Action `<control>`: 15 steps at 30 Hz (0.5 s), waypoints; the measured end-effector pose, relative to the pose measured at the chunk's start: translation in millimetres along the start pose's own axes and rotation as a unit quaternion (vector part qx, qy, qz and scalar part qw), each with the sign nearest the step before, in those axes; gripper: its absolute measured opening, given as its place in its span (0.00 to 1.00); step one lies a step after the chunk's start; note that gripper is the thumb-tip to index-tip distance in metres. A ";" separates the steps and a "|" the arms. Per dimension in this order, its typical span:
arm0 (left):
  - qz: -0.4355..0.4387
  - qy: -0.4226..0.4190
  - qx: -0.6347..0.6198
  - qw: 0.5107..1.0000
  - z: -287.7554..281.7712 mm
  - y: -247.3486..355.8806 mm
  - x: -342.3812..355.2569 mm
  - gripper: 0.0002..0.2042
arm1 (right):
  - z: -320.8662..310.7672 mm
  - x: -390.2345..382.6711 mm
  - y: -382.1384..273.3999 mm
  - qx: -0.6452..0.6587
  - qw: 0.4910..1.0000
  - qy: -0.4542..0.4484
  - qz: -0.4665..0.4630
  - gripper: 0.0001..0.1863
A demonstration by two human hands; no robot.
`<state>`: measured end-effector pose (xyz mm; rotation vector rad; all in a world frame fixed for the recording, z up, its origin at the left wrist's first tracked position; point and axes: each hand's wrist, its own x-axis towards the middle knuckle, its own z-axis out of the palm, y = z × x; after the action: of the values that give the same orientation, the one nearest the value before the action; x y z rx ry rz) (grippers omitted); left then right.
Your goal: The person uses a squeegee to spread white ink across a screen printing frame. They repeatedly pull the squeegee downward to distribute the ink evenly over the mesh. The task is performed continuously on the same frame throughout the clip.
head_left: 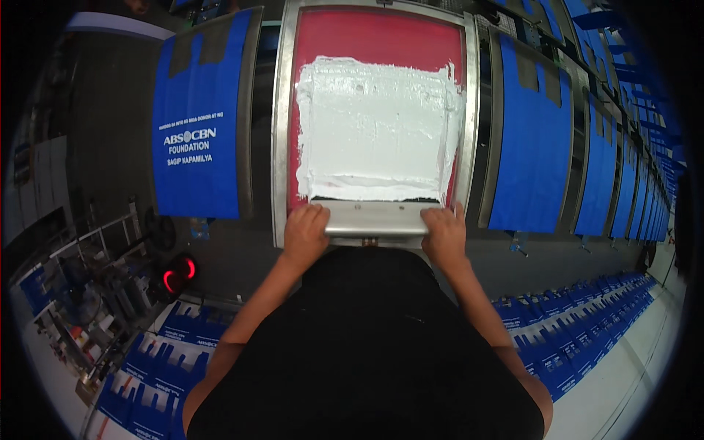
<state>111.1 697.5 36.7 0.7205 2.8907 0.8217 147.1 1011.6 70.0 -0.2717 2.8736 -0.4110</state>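
Here, a metal-framed red screen (381, 29) lies straight ahead of the person, with a flat blue bag (194, 95) on its left and another blue bag (532, 154) on its right. A broad patch of white paint (378, 121) covers most of it, and a metal bar (375, 218) lies across its near end. The left hand (306, 229) and right hand (444, 233) hold the bar's two ends, fingers curled and clamped over it

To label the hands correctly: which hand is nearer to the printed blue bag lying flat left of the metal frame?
Left. The left hand grips the left end of the metal bar, right of the blue bag; the right hand grips the other end, farther away.
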 end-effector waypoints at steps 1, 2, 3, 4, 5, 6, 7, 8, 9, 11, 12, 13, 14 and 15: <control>-0.003 -0.003 0.000 1.000 5.3 -4.8 5.4 0.19 | 1.5 5.0 1.2 0.006 1.000 -0.003 0.017 0.22; -0.008 -0.011 -0.001 1.000 4.7 -3.8 7.0 0.20 | -2.4 17.4 4.7 -0.005 1.000 0.001 0.014 0.22; -0.011 0.009 -0.005 1.000 10.6 -19.5 29.3 0.19 | -6.2 43.4 13.9 -0.017 1.000 0.005 0.011 0.22; -0.028 -0.005 -0.002 1.000 3.0 -30.0 66.3 0.17 | -7.5 71.7 25.5 -0.029 0.999 0.013 0.012 0.22; -0.039 0.007 0.013 0.999 -4.3 -38.2 105.9 0.15 | -5.2 105.5 40.0 -0.051 0.998 0.047 0.000 0.21; -0.077 -0.031 0.051 0.995 -11.5 -47.1 142.7 0.13 | -19.5 143.5 45.0 -0.090 0.996 0.002 0.028 0.19; -0.066 -0.016 0.057 0.996 -17.0 -56.7 175.8 0.11 | -27.4 174.6 55.5 -0.106 0.993 -0.012 0.046 0.18; -0.070 -0.028 0.073 0.995 -23.5 -66.1 204.1 0.10 | -41.1 203.0 61.2 -0.113 0.993 -0.010 0.035 0.18; -0.075 -0.046 0.068 0.994 -36.0 -62.3 228.5 0.09 | -57.2 221.1 66.5 -0.111 0.993 -0.004 0.032 0.19; -0.084 -0.086 0.065 0.991 -47.5 -62.9 237.8 0.14 | -73.0 228.6 67.1 -0.102 0.994 -0.024 0.015 0.19; -0.089 -0.093 0.057 0.990 -51.6 -59.1 226.9 0.16 | -73.3 216.7 61.8 -0.096 0.995 -0.031 0.016 0.19; -0.113 -0.113 0.050 0.986 -53.9 -54.6 201.4 0.16 | -77.7 195.1 49.5 -0.090 0.994 -0.063 0.019 0.20; -0.135 -0.141 0.042 0.980 -51.1 -46.0 164.2 0.17 | -78.5 159.3 34.4 -0.080 0.991 -0.100 0.028 0.20; -0.122 -0.161 0.046 0.978 -53.7 -31.0 125.2 0.17 | -76.6 124.6 20.9 -0.069 0.986 -0.145 0.038 0.21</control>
<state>-22.6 704.5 76.5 0.4421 2.6625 0.4928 5.8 1024.3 111.2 -0.2238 2.6192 -0.1434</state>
